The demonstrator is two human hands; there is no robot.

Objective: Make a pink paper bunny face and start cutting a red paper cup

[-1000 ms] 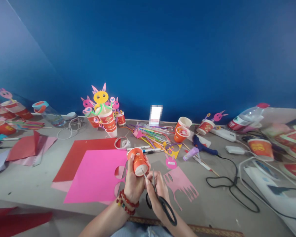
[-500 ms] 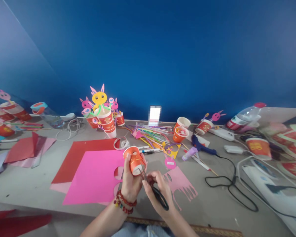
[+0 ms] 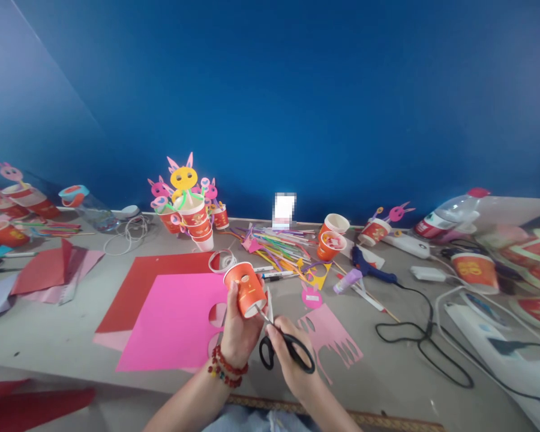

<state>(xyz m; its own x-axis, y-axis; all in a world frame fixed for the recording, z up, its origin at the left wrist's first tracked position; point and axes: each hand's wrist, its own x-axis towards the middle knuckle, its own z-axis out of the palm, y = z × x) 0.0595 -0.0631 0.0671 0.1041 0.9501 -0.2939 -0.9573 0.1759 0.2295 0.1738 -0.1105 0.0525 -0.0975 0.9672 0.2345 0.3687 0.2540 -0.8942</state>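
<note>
My left hand [image 3: 239, 336], with red bead bracelets at the wrist, is wrapped round a red paper cup [image 3: 246, 289]. The cup is tilted, its rim up to the left and its base down to the right. My right hand [image 3: 292, 354] grips black-handled scissors [image 3: 302, 353] with the blades spread apart. One blade tip touches the cup near its base; the other blade stands beside the cup. Whether the tip has gone into the paper cannot be told.
Pink [image 3: 171, 324] and red sheets [image 3: 137, 288] lie left of my hands. A cut pale pink sheet [image 3: 333, 336] is at the right. Behind are coloured sticks [image 3: 279, 246], stacked cups [image 3: 198, 222] and a blue glue gun [image 3: 371, 267] with its cable.
The scissors have opened, with the handles spread and one blade swung away from the cup. The cup has turned slightly in my left hand, showing more of its side.
</note>
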